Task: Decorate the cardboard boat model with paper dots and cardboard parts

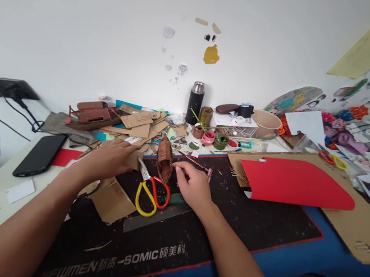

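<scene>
A small brown boat-shaped cardboard piece stands on the black desk mat, its hollow side facing me. My right hand is at its right edge, fingers curled and fingertips together; anything between them is too small to make out. To the left, my left hand reaches over cardboard scraps with its fingers apart, holding nothing visible. Scissors with one yellow and one red handle lie just in front of the boat piece, slightly spread. A folded cardboard piece rests left of the scissors.
Behind are a larger brown model boat, a cardboard scrap pile, a black thermos and a green paint jar. A red sheet lies right on cardboard; a black phone lies left.
</scene>
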The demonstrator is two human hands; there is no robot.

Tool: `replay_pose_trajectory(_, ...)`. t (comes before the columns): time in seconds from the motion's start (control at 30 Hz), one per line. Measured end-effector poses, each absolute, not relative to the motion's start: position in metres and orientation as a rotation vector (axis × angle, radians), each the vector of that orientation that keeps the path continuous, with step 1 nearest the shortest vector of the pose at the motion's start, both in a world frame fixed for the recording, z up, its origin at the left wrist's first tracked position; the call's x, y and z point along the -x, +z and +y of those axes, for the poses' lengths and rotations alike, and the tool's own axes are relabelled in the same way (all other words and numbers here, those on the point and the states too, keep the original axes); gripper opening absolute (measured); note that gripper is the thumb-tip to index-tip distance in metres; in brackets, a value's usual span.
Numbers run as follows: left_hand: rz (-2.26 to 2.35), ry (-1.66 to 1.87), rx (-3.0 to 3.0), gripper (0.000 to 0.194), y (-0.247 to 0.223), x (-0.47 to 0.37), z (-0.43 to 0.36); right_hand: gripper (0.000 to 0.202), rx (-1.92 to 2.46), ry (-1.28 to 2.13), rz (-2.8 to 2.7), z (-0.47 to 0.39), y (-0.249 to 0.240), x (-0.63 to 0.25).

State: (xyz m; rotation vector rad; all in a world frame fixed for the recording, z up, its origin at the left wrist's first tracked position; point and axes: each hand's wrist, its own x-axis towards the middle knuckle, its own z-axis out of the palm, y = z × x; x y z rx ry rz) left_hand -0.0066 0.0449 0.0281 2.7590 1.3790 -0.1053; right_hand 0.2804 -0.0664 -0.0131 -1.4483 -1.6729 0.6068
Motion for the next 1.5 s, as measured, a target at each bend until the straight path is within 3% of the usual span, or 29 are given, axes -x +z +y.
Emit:
replay_pose_trajectory(0.2, 1.382, -0.002, -2.841, 0.073, 0.036, 0.022, 0.049, 0.033, 1.45, 0.607, -1.694, -0.067, -0.01, -0.281)
replay_pose_trajectory(0.33, 1.492, 0.261, -2.759, 0.073, 0.045, 0.021, 0.05, 0.033, 1.452, 0.633, -1.658, -0.066, -0.013, -0.279)
replay_pose_trajectory(0.63, 1.15, 0.652, -2.566, 0.078, 0.05, -0.016, 0.028, 0.033, 1.267, 0.909, -1.343, -0.052, -0.019, -0.278)
replay_pose_trajectory(1.03, 0.92, 0.799, -2.675, 0.065, 0.05, -0.032, 0.013, 0.037, 1.113, 1.106, -1.316, -0.014, 0.01, -0.256)
replay_pose_trajectory(1.23, 1.103, 0.916, -2.398, 0.081, 0.052, -0.031, 0.015, 0.05, 1.037, 1.128, -1.123, -0.007, 0.002, -0.248)
replay_pose_trajectory(1.5, 1.19, 0.63, -2.046, 0.054, 0.061, -0.042, 0.009, 0.046, 1.042, 1.101, -1.075, -0.019, -0.002, -0.26)
